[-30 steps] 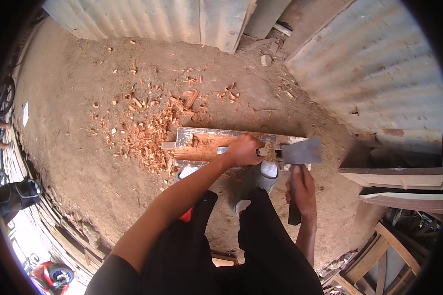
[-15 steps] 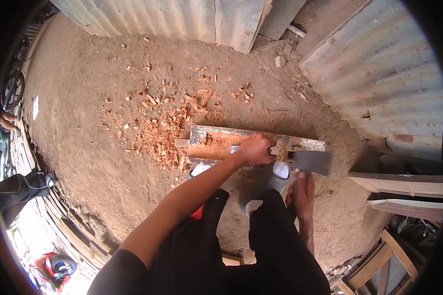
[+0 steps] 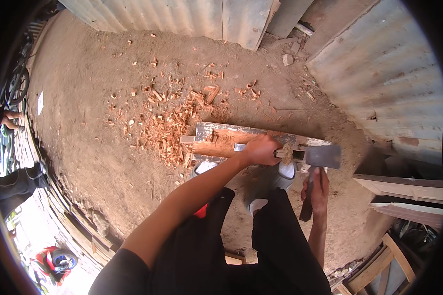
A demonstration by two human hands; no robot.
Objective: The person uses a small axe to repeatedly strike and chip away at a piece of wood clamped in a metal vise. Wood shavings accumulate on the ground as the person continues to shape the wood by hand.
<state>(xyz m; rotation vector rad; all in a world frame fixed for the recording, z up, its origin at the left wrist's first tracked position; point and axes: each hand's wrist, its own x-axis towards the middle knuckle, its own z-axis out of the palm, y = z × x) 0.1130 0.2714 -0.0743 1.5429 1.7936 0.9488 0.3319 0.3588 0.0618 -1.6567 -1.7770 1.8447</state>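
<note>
A chisel is gripped in my left hand (image 3: 262,149), fingers closed round it. Its metal blade (image 3: 239,147) lies over the reddish cut face of a long wooden beam (image 3: 215,143), and its frayed handle end (image 3: 286,154) points right. My right hand (image 3: 320,189) is closed on the dark handle of a hatchet (image 3: 323,156) with a broad grey head. That head sits just right of the chisel's end, apart from it, over the beam's right end. The beam has worn, pale-painted edges and lies on the ground in front of my feet.
Reddish wood chips (image 3: 174,129) are scattered on the dirt floor beyond and left of the beam. Corrugated metal sheets (image 3: 389,83) stand at the back and right. Wooden boards (image 3: 403,187) are stacked at right. Another person's hand (image 3: 11,118) shows at far left.
The hatchet has drawn slightly right, away from the chisel's end, and its handle shows more clearly below my right hand. My left hand keeps its hold on the chisel. The view has shifted slightly.
</note>
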